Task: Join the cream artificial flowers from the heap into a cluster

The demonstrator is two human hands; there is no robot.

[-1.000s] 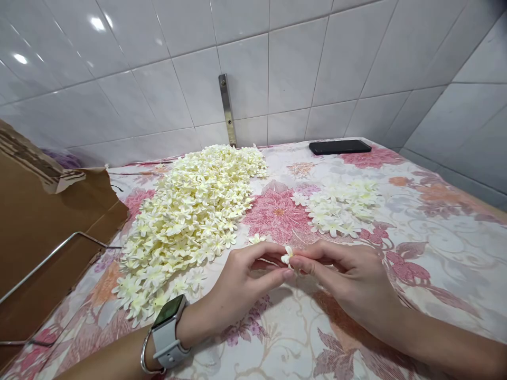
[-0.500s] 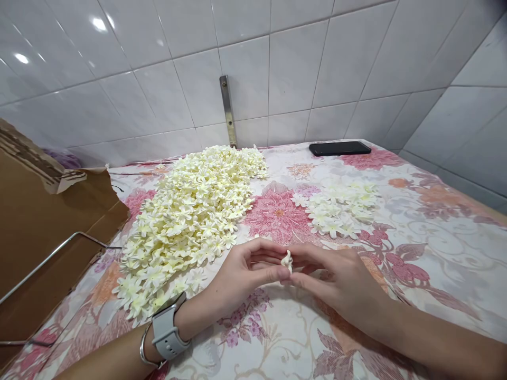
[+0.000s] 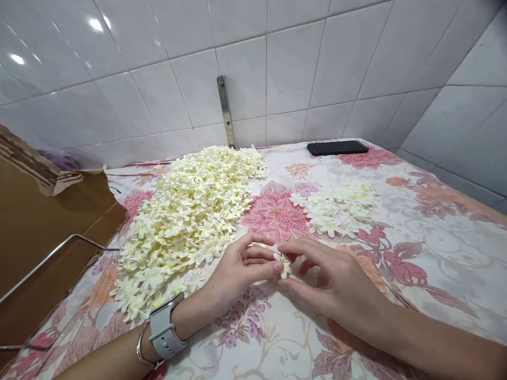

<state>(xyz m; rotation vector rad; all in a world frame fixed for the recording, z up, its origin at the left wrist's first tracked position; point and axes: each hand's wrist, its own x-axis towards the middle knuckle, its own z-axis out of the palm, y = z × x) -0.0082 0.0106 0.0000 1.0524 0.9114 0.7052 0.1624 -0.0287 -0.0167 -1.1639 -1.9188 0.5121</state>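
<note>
A small white flower (image 3: 285, 266) with spread petals is held between my two hands, above the tablecloth. My left hand (image 3: 247, 264) pinches it with the thumb in front and the fingers behind. On the other side, my right hand (image 3: 336, 277) has its thumb below and its index finger above the petals, loosely round the bloom; its other fingertips are partly hidden. To the left lies a large heap of cream-white flowers (image 3: 190, 211). A smaller group of white flowers (image 3: 336, 208) lies to the right, beyond my right hand.
A floral tablecloth (image 3: 277, 348) covers the table. At the left stands a torn cardboard box (image 3: 59, 227) with a bent metal rod (image 3: 51, 261) in front of it. A black phone (image 3: 338, 148) lies near the tiled wall (image 3: 289, 68), which has a metal strip (image 3: 225, 111).
The flower between my hands has turned from a folded shape to showing its open petals. My right thumb and index finger have moved a little apart around it.
</note>
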